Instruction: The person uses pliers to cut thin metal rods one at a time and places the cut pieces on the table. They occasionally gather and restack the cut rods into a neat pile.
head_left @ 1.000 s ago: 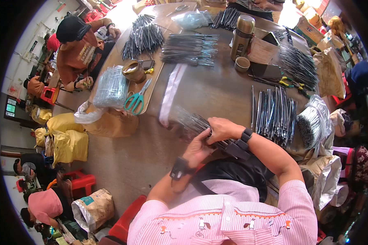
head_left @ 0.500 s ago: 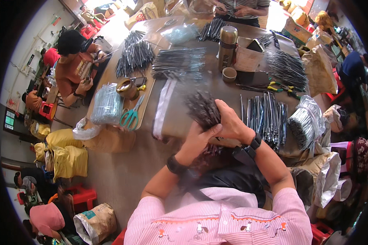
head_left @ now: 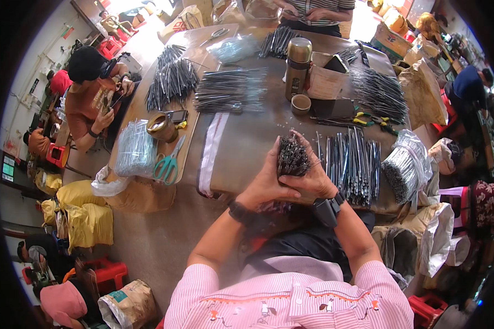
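Note:
Between my two hands stands a tight bundle of thin dark strips [head_left: 292, 156], its ends turned up toward me. My left hand [head_left: 265, 181] wraps the bundle's left side, thumb across the front. The right hand [head_left: 317, 178] closes around the other side, and the hands meet below. Just right of them, a row of dark metallic strips [head_left: 352, 164] lies on the table [head_left: 247, 140]. Beyond that row is a bundle in clear plastic [head_left: 407, 170]. A white band [head_left: 214, 143] runs along the tabletop to the left. Small bits lie just past the bundle.
Teal-handled scissors [head_left: 167, 164], a plastic-wrapped bundle [head_left: 134, 151] and a brown pot [head_left: 162, 127] sit at left. Farther off are strip piles [head_left: 222, 90], a thermos [head_left: 298, 66], a cup [head_left: 301, 104] and yellow-handled pliers [head_left: 365, 118]. A co-worker [head_left: 90, 90] sits at the left side.
The bundle was tilted and blurred; now it is upright, with its ends facing me. My hands have come slightly lower and wrap it from both sides. The whole view has shifted a little.

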The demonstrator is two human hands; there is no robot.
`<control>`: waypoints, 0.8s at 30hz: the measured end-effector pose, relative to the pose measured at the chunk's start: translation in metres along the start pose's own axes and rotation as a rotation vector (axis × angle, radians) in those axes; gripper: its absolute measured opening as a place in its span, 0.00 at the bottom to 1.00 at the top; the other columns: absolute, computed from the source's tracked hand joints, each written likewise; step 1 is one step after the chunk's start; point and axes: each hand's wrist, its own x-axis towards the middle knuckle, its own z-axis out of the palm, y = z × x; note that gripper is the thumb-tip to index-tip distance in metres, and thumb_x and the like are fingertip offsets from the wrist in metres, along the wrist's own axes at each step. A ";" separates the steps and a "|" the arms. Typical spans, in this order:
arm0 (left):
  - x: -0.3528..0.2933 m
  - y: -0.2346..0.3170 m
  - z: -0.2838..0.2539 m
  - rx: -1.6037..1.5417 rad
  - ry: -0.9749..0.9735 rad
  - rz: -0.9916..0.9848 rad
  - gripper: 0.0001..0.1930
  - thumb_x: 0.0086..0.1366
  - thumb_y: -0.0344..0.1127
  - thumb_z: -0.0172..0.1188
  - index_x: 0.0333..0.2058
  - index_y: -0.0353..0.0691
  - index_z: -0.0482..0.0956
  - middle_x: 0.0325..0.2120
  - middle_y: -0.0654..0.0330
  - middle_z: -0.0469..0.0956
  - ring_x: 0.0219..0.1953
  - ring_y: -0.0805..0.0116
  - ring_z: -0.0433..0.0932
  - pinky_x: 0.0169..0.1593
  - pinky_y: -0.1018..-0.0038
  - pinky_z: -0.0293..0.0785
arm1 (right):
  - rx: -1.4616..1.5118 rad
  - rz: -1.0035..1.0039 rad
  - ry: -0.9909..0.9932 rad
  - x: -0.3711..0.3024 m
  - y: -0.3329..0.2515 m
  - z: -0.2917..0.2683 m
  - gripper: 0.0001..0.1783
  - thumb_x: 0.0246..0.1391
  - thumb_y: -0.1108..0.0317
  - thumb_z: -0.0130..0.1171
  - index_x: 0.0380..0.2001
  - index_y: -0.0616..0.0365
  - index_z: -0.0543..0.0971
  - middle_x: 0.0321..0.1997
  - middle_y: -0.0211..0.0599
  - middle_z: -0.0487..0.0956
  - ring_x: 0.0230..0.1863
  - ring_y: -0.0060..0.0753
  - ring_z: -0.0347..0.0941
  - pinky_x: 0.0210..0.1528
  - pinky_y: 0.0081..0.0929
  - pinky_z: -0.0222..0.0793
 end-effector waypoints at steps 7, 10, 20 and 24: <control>0.015 -0.027 0.018 0.085 0.145 0.104 0.64 0.39 0.32 0.79 0.68 0.35 0.41 0.61 0.48 0.59 0.62 0.54 0.62 0.64 0.62 0.60 | 0.072 -0.014 0.089 0.002 0.009 0.002 0.63 0.34 0.81 0.75 0.71 0.55 0.47 0.65 0.33 0.64 0.64 0.27 0.61 0.66 0.28 0.57; 0.015 -0.041 0.028 0.146 0.254 0.162 0.62 0.39 0.33 0.78 0.68 0.35 0.43 0.59 0.47 0.61 0.60 0.52 0.64 0.63 0.61 0.61 | 0.238 0.038 0.182 0.003 0.020 0.000 0.52 0.36 0.82 0.71 0.66 0.59 0.58 0.59 0.36 0.72 0.59 0.29 0.68 0.63 0.29 0.63; 0.013 -0.060 0.036 0.221 0.358 0.237 0.56 0.41 0.35 0.75 0.66 0.35 0.50 0.54 0.44 0.69 0.55 0.45 0.71 0.59 0.57 0.66 | 0.139 0.024 0.211 -0.002 0.019 -0.004 0.44 0.40 0.86 0.68 0.62 0.60 0.64 0.56 0.36 0.74 0.58 0.29 0.69 0.62 0.29 0.66; 0.014 -0.066 0.034 0.337 0.350 0.218 0.46 0.42 0.34 0.74 0.60 0.36 0.59 0.51 0.45 0.72 0.53 0.44 0.73 0.56 0.58 0.70 | 0.168 -0.011 0.215 -0.003 0.018 -0.001 0.42 0.40 0.86 0.67 0.62 0.60 0.64 0.57 0.35 0.73 0.58 0.29 0.69 0.61 0.29 0.66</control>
